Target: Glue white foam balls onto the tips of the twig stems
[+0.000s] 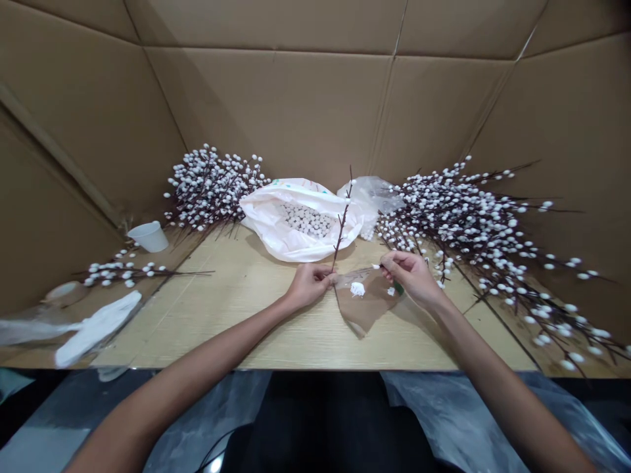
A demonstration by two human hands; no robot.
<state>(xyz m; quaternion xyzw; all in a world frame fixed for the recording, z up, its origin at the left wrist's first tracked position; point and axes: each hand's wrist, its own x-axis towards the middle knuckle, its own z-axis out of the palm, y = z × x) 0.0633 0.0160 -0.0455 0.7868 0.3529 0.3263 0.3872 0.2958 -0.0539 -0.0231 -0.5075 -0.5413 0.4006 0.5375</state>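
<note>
My left hand [309, 286] pinches the lower end of a thin dark twig [344, 220], which rises almost upright with no buds along most of it. My right hand [413, 279] is shut on a slim stick with a white tip [377, 267], and that tip points toward the twig without touching it. Between my hands lies a clear plastic sheet [367, 309] with a white glue-like blob [357, 289] on it. A white plastic bag [276, 223] behind them holds many loose white buds [306, 220].
Large bunches of artificial pussy willow branches [473, 243] [211, 190] lie to both sides, with a smaller sprig [123, 270] at left. A white paper cup [148, 236] lies on its side, near a crumpled white bag [96, 328]. Cardboard walls [266, 112] surround the wooden table [207, 328].
</note>
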